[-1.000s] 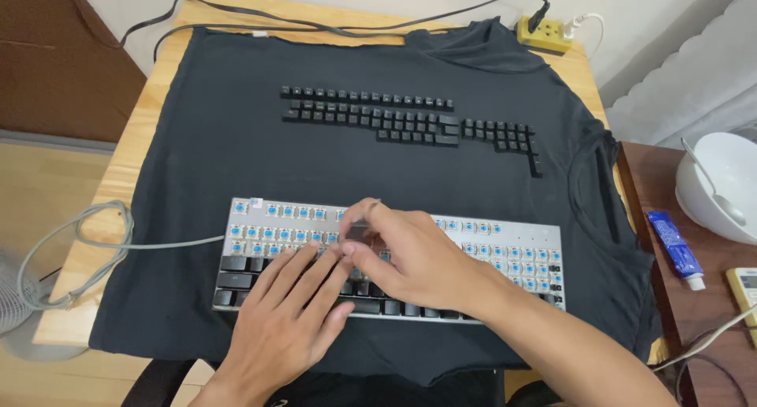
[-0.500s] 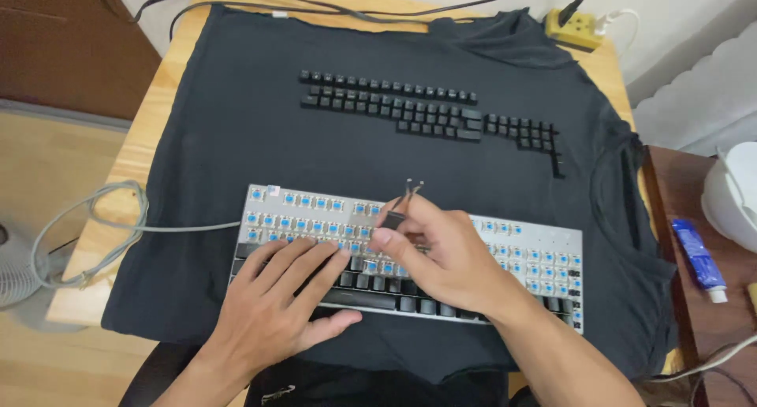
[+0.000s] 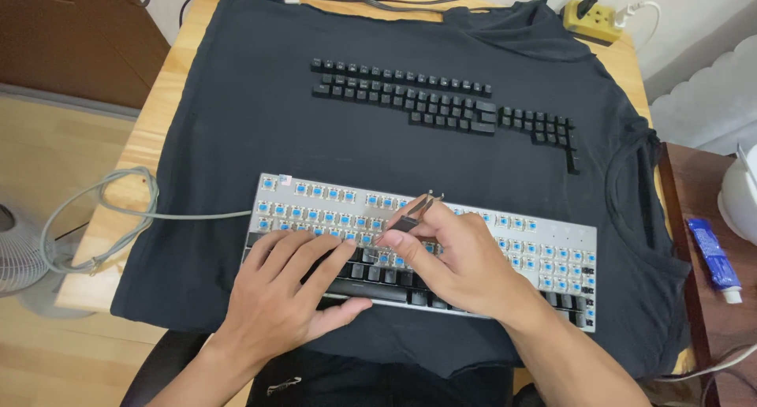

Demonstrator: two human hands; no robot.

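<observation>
My right hand [image 3: 465, 261] pinches a wire puller [image 3: 416, 212] over the keyboard [image 3: 552, 241]. My left hand [image 3: 288, 293] lies flat and spread on the bottom keys, just beside it. If I yank crooked, I think a blue switch [image 3: 315, 192] could break. Pulled keys [image 3: 410, 99] sit far above my hands.

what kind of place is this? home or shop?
Likely a home room, not a shop: a small wooden table spread with a dark T-shirt as a work mat, a floor fan, and a toothpaste-like tube on a side table.
</observation>
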